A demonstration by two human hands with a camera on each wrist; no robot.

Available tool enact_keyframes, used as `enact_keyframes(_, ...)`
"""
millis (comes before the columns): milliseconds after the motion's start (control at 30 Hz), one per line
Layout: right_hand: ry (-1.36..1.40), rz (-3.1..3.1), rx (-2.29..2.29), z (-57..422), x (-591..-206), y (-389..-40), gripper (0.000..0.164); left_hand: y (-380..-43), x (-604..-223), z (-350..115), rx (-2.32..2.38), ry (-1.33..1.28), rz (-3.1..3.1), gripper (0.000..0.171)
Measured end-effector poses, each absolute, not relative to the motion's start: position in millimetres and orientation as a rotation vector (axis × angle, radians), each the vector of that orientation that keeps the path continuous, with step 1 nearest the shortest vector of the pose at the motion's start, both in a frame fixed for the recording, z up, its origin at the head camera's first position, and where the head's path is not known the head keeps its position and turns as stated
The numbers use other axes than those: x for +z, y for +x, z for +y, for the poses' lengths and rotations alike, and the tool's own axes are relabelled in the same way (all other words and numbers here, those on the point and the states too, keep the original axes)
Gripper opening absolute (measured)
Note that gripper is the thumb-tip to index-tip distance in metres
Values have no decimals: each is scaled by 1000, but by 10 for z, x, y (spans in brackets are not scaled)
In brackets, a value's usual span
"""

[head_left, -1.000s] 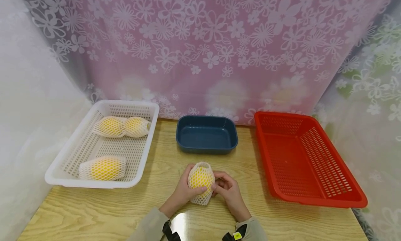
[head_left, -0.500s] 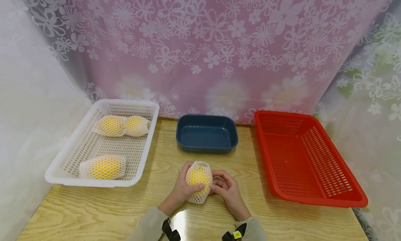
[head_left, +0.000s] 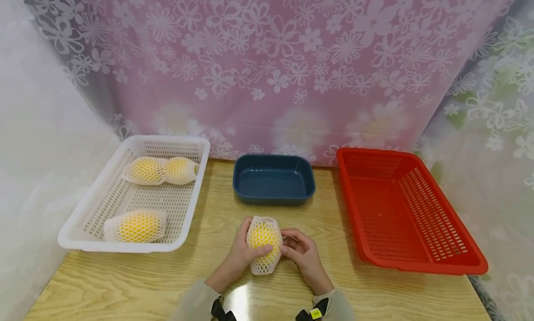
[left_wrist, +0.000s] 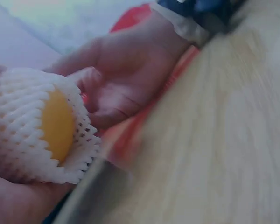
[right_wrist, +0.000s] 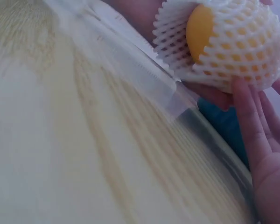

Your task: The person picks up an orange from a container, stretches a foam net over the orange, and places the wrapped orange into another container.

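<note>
A yellow, mango-shaped fruit in a white foam net [head_left: 264, 245] stands upright between the two hands near the front of the table. The left hand [head_left: 241, 255] grips it from the left, thumb across its near side. From the right, the thumb and fingertips of the right hand [head_left: 305, 255] hold the edge of the net. In the left wrist view, bare orange-yellow skin of the fruit [left_wrist: 57, 125] shows through the net's open end. The right wrist view shows the right thumb [right_wrist: 245, 100] against the netting.
A white basket [head_left: 193, 207] at the left holds several similar netted fruits [head_left: 139, 227]. A dark blue tray [head_left: 273, 201] stands behind the hands, and a red basket [head_left: 388, 209] is at the right. A pink flowered curtain [head_left: 267, 80] hangs behind the wooden table [head_left: 104, 284].
The netted fruit has shifted slightly left and turned a little in the hands; the net's upper opening shows less. Both hands keep their hold.
</note>
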State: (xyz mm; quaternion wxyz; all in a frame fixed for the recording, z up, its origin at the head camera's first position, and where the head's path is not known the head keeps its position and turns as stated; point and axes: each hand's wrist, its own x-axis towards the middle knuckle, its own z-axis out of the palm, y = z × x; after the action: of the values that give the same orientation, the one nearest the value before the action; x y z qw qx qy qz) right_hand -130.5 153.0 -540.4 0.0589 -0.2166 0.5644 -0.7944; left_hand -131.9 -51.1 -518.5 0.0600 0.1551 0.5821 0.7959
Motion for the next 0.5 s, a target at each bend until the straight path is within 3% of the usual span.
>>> enact_keyframes(267,-859,1437,-2516,1533,-5374,-1322,35,-1221,-4804,-541,2393,309,1481,69)
enact_keyframes(500,-827,1516,-2486,1540,-5366,-1302,28,-1143,-4406,-684,2350,355,1454,50)
